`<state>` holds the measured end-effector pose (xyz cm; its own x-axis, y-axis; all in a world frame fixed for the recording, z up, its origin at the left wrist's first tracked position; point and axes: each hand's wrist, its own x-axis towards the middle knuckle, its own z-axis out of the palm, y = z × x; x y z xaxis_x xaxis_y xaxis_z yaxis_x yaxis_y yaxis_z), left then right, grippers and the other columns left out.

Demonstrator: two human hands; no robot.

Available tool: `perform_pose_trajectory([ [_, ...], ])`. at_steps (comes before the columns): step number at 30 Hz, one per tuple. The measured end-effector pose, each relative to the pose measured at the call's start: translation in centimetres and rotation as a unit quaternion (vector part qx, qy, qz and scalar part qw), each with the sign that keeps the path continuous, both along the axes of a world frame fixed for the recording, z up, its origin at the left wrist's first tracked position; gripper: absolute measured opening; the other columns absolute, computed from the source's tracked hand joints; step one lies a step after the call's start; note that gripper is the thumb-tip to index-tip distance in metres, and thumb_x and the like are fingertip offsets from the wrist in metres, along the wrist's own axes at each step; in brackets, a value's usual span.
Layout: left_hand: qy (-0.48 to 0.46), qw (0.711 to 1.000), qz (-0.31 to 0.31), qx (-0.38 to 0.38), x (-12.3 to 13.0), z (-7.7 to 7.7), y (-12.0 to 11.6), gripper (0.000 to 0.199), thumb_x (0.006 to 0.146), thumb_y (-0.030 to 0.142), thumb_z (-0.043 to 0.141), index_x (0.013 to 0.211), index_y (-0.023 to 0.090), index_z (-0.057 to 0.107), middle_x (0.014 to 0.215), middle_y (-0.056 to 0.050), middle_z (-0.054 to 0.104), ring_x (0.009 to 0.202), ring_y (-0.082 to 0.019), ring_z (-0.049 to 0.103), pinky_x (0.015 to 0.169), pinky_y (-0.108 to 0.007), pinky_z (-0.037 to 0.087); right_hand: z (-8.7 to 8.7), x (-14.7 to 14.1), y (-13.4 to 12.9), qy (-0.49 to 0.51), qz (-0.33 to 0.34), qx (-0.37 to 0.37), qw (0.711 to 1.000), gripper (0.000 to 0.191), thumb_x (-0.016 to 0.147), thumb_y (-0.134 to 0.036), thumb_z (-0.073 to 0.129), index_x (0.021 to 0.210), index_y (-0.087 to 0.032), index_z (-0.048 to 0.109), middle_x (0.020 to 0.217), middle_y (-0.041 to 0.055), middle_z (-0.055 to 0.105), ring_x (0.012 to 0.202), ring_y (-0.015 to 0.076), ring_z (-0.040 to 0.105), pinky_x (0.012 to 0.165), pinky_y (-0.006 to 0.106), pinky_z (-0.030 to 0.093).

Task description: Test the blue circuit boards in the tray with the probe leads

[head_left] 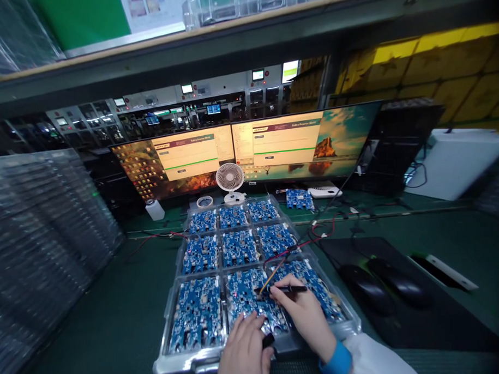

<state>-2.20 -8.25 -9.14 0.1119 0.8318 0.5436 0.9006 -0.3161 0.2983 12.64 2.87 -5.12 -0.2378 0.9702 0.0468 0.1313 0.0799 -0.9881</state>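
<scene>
A clear plastic tray (170,342) holds several blue circuit boards in rows. My right hand (305,310) is closed on a slim black pen (293,288), its tip over the front middle circuit board (240,283). My left hand (243,348) rests at that board's near edge, fingers stretched forward. Between its thumb and forefinger sits a small black piece (268,340) that looks like a pen cap. A yellow-orange wire (274,272) runs down to the board near the pen tip. Small red lights glow on the front middle board and a left one.
Two monitors (305,147) stand behind the tray, with a small white fan (230,178) before them. Stacked clear trays (39,254) rise at left. At right, two black mice (365,289) lie on a dark mat (438,325). Red and black wires (304,242) cross the tray's right side.
</scene>
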Motion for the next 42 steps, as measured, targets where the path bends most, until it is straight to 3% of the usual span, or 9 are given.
perform_pose_trajectory([
  [7, 0.006, 1.0, -0.007, -0.008, -0.5, 0.3, 0.0, 0.031, 0.088, 0.017, 0.043, 0.116, 0.02, 0.056, 0.119, -0.005, 0.068, 0.114, -0.022, 0.062, 0.101, -0.043, 0.053, 0.2, 0.0, -0.2, -0.013, 0.006, 0.005, 1.0, 0.036, 0.075, -0.058, 0.062, 0.078, -0.022, 0.06, 0.078, 0.0026, 0.065, 0.073, 0.0202, 0.062, 0.071, 0.035, 0.049],
  [12, 0.06, 0.996, -0.061, -0.008, -1.3, 0.6, 0.1, 0.035, 0.087, 0.019, 0.05, 0.122, 0.02, 0.053, 0.122, -0.004, 0.067, 0.113, -0.022, 0.063, 0.098, -0.039, 0.055, 0.2, 0.0, -0.1, -0.012, 0.002, 0.008, 1.0, 0.037, 0.075, -0.059, 0.062, 0.077, -0.022, 0.061, 0.077, 0.0024, 0.065, 0.072, 0.0201, 0.062, 0.07, 0.035, 0.049],
  [16, 0.021, 1.0, -0.016, -0.014, -0.9, 0.6, 0.1, 0.033, 0.089, 0.017, 0.044, 0.12, 0.021, 0.054, 0.121, -0.003, 0.068, 0.115, -0.022, 0.062, 0.1, -0.042, 0.054, 0.2, 0.0, -0.2, -0.006, 0.004, 0.005, 1.0, 0.037, 0.075, -0.059, 0.062, 0.076, -0.022, 0.06, 0.076, 0.0022, 0.064, 0.07, 0.0197, 0.062, 0.069, 0.034, 0.049],
  [23, 0.024, 0.998, -0.046, -0.042, -1.3, 0.9, 0.0, 0.04, 0.084, 0.013, 0.05, 0.123, 0.022, 0.054, 0.121, -0.003, 0.068, 0.114, -0.021, 0.062, 0.1, -0.04, 0.053, 0.6, 0.0, -0.3, 0.019, -0.001, -0.011, 1.0, 0.041, 0.072, -0.062, 0.065, 0.074, -0.022, 0.059, 0.074, 0.002, 0.064, 0.069, 0.0193, 0.063, 0.069, 0.034, 0.05],
  [27, -0.083, 0.992, -0.001, -0.097, -1.0, 2.1, -0.3, 0.028, 0.091, 0.022, 0.044, 0.112, 0.021, 0.062, 0.118, -0.009, 0.068, 0.111, -0.023, 0.063, 0.094, -0.04, 0.056, 1.0, 0.5, -0.2, 0.054, -0.036, -0.029, 0.997, 0.046, 0.07, -0.066, 0.065, 0.074, -0.022, 0.056, 0.066, 0.0013, 0.062, 0.064, 0.0198, 0.063, 0.064, 0.035, 0.051],
  [31, -0.212, 0.964, 0.043, -0.154, -1.0, 4.2, -0.2, 0.035, 0.097, 0.035, 0.034, 0.107, 0.019, 0.063, 0.104, -0.012, 0.07, 0.099, -0.021, 0.065, 0.088, -0.037, 0.056, 2.6, 1.5, -0.8, 0.097, -0.076, -0.038, 0.992, 0.047, 0.068, -0.067, 0.067, 0.074, -0.022, 0.053, 0.062, 0.0001, 0.06, 0.06, 0.0175, 0.06, 0.059, 0.032, 0.05],
  [37, -0.184, 0.957, 0.067, -0.214, -1.8, 6.5, 0.8, 0.04, 0.097, 0.039, 0.033, 0.116, 0.019, 0.062, 0.119, -0.012, 0.066, 0.113, -0.023, 0.059, 0.102, -0.044, 0.048, 5.6, 1.8, -3.2, 0.175, -0.034, -0.065, 0.982, 0.038, 0.071, -0.055, 0.072, 0.075, -0.022, 0.053, 0.067, -0.0016, 0.061, 0.06, 0.0142, 0.059, 0.058, 0.028, 0.048],
  [42, -0.17, 0.957, 0.066, -0.227, -1.7, 6.9, 1.0, 0.04, 0.097, 0.038, 0.032, 0.118, 0.02, 0.061, 0.121, -0.011, 0.064, 0.116, -0.024, 0.057, 0.104, -0.046, 0.045, 5.9, 1.8, -3.3, 0.173, -0.004, -0.074, 0.982, 0.04, 0.071, -0.056, 0.072, 0.075, -0.021, 0.053, 0.065, -0.0025, 0.06, 0.059, 0.0137, 0.06, 0.06, 0.029, 0.049],
])
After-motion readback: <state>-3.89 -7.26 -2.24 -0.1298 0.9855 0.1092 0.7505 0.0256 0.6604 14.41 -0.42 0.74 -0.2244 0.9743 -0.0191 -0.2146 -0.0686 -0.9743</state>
